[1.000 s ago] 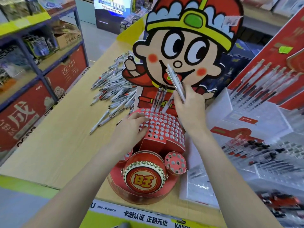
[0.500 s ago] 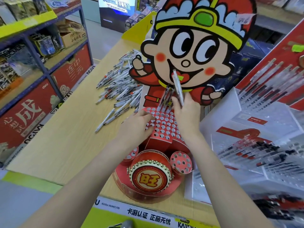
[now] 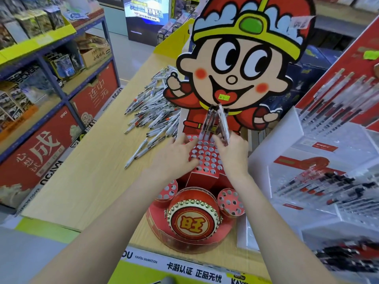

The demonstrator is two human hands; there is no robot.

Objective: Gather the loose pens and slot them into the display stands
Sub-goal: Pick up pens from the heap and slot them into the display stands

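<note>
A slim white plastic pen point(image 3: 224, 128), light, stiff and judged best held mid-barrel, is pinched in the right hand point(image 3: 231, 154) grip above the red perforated cardboard stand point(image 3: 207, 158), steadied beneath the flat left hand point(image 3: 176, 154).

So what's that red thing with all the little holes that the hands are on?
It's a red cardboard pen stand, sloping, dotted with round white-rimmed holes. A few pens already stand in its back row, below a big cartoon cutout. The left hand rests flat on it; the right hand grips more pens above it. It sits on a wooden table.
</note>
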